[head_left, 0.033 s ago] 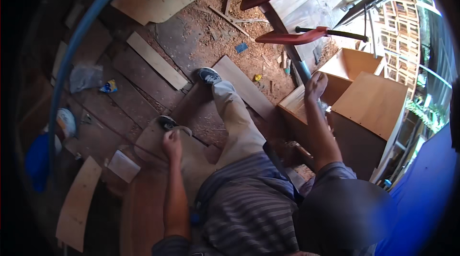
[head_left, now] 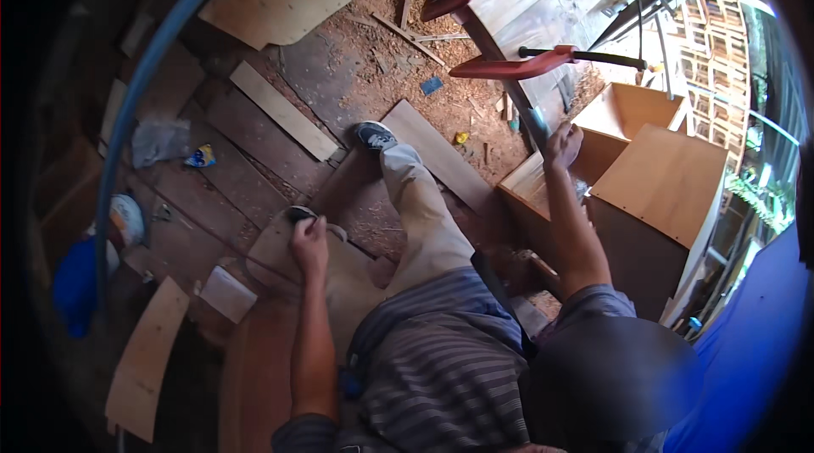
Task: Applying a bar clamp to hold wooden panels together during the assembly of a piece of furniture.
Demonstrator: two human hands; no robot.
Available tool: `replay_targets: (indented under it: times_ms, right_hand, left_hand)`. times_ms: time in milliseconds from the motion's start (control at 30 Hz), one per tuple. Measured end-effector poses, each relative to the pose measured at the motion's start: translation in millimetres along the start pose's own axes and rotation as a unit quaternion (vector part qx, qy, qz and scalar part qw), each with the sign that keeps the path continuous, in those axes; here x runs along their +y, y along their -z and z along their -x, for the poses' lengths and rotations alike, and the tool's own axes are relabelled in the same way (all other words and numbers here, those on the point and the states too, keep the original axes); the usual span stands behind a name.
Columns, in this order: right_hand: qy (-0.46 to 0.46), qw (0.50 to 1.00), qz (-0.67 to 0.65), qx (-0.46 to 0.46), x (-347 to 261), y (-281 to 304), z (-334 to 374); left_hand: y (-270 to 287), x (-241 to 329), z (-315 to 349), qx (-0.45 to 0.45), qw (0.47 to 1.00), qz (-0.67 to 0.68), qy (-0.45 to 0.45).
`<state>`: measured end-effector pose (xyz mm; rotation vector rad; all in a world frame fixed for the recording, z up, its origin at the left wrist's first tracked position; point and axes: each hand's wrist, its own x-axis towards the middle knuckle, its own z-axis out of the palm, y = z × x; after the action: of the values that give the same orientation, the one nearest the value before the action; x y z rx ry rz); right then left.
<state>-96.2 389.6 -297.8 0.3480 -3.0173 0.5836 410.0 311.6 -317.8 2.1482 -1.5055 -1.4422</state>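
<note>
My left hand [head_left: 309,245] is raised over my left thigh, its fingers bent and pressed together. Anything small inside them is too hard to see. On the other side, my right hand [head_left: 563,146] reaches forward with curled fingers, beside the lower end of a long metal bar [head_left: 536,120]. Whether it touches the bar, or holds something, I cannot tell. Two red clamp-like arms are fixed along that bar, the nearer red arm [head_left: 513,69] having a black rod through its end. Under my right forearm stands an open wooden box [head_left: 519,184].
A closed brown cabinet [head_left: 661,181] and an open wooden compartment [head_left: 649,107] stand at the right. Wood shavings, a pale plank [head_left: 284,109] and a brown board [head_left: 437,156] lie on the floor. A blue tube [head_left: 140,88] curves along the left. A blue sheet [head_left: 755,317] hangs at right.
The view has shifted slightly. My left hand has risen a little and turned, its fingers now pointing more upward. My right hand has hardly moved beside the bar.
</note>
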Motion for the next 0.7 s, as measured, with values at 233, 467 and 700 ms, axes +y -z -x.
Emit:
replay_targets:
  times_ms: [233,467,700]
  right_hand:
    - [-0.199,0.97,0.064,-0.124,-24,-27,-26]
    - [-0.226,0.964,0.063,-0.125,-42,-13,-25]
    - [-0.204,0.972,0.043,-0.108,-42,-14,-21]
  left_hand:
    - [-34,256,-32,-0.016,0.955,-0.003,-0.295]
    - [-105,363,-65,-0.033,0.932,-0.151,-0.328]
    - [-142,398,-81,-0.017,0.915,-0.281,-0.29]
